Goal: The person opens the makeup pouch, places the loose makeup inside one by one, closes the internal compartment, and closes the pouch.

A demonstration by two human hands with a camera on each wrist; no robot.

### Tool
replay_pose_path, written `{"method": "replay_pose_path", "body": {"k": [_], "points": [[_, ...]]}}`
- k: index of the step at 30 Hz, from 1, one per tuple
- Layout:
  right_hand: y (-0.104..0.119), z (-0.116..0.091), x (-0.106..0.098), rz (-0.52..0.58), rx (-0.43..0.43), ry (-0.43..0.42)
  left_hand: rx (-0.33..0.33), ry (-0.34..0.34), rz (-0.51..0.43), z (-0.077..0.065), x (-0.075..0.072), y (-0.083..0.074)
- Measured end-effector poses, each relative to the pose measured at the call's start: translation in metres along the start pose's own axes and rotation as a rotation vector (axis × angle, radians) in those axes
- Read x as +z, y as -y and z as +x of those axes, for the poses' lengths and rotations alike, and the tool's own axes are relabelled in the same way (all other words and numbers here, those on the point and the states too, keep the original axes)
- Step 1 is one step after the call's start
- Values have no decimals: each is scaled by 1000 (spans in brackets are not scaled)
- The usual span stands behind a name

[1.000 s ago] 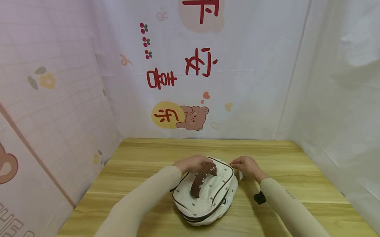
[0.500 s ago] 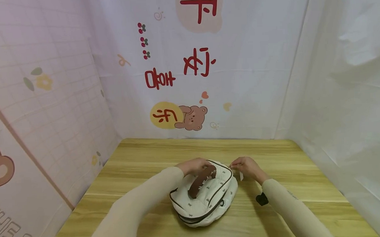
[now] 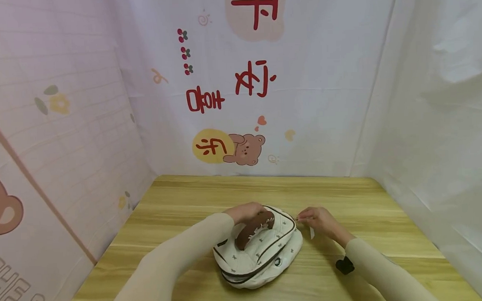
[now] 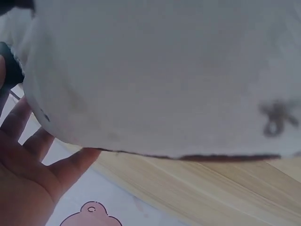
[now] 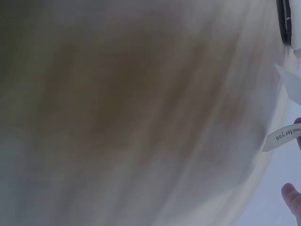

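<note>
A white quilted backpack (image 3: 281,235) with small bow prints and dark piping lies on the wooden table. Across its upper face runs a padded brown piece (image 3: 249,234) with white lettering. My left hand (image 3: 247,211) holds the bag's far edge beside that piece; in the left wrist view its fingers (image 4: 77,167) reach around the white fabric. At the bag's right edge, my right hand (image 3: 321,221) pinches what looks like a zipper pull (image 3: 297,219). A white tag (image 3: 312,233) hangs below it, and a printed strip (image 5: 282,137) shows by the fingers in the right wrist view.
The wooden table (image 3: 187,196) meets a printed cloth wall (image 3: 323,121) at the back, with more cloth at left and right. A small black object (image 3: 344,265) shows beside the right sleeve. A dark seam gap (image 3: 233,278) runs along the bag's near edge.
My right hand has moved slightly right and toward me with the pinched pull. The backpack has shifted and turned a little to the left, with my left hand still on it.
</note>
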State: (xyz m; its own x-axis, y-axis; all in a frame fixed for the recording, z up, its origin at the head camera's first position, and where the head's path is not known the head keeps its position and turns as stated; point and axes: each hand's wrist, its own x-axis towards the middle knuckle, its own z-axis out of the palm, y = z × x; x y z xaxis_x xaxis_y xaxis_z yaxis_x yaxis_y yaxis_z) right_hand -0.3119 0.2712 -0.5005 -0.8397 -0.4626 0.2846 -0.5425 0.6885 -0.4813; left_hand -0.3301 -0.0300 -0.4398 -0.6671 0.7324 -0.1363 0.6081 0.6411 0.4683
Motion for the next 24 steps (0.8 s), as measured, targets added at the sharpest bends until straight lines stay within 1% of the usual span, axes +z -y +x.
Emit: {"method": "replay_pose_path", "body": {"k": [4, 6, 8, 9, 11, 13, 16, 20, 24], "points": [[3, -9, -1, -17, -33, 19, -40, -7, -28, 0, 1, -2], [5, -13, -2, -22, -56, 12, -52, -11, -49, -1, 1, -3], [7, -15, -3, -30, -89, -10, -64, -13, -94, -2, 0, -3], [8, -16, -3, -32, -103, -24, -66, -18, -99, -2, 0, -4], [9, -16, -3, -50, -133, -58, -63, -36, -79, -4, -3, -4], [10, -14, -3, -72, -143, -85, -67, -54, -48, -6, -5, -5], [14, -7, -2, -123, -128, -108, -83, -88, 29, -10, -10, -7], [19, 7, 1, -148, -59, -112, -124, -128, 74, -18, -13, -11], [25, 23, 4, -160, 6, -118, -186, -190, 143, -28, -12, -18]]}}
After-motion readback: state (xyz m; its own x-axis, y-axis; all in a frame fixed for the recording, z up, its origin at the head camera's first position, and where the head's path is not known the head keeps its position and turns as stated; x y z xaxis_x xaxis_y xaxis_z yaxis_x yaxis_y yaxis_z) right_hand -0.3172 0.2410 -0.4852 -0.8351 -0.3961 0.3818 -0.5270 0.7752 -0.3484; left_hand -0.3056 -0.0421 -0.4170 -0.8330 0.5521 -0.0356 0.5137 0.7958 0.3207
